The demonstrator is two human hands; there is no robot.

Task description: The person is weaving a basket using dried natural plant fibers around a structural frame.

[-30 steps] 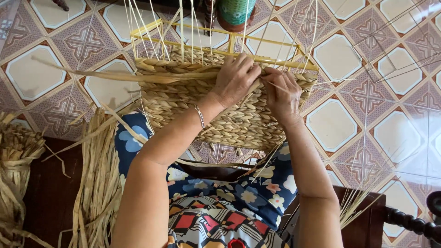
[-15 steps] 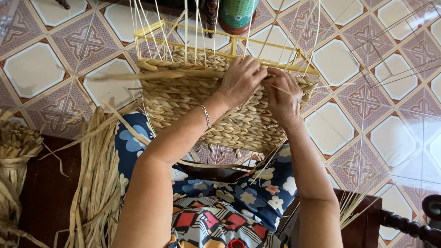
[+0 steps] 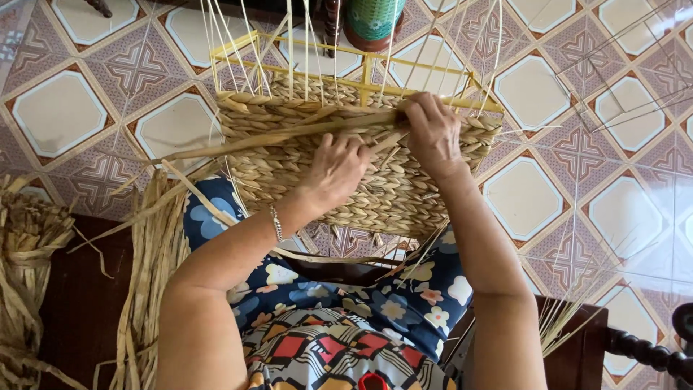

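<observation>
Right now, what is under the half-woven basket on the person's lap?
Under the woven basket you see the floral-clothed lap and patterned floor tiles. Left hand and right hand rest on it. Its underside is hidden.

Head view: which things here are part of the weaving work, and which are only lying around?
In the work:
- woven basket on its yellow frame
- long straw strand, held by left hand and right hand

Lying about:
- straw bundle beside the knee
- second straw bundle at far left
- green container beyond the basket
</observation>
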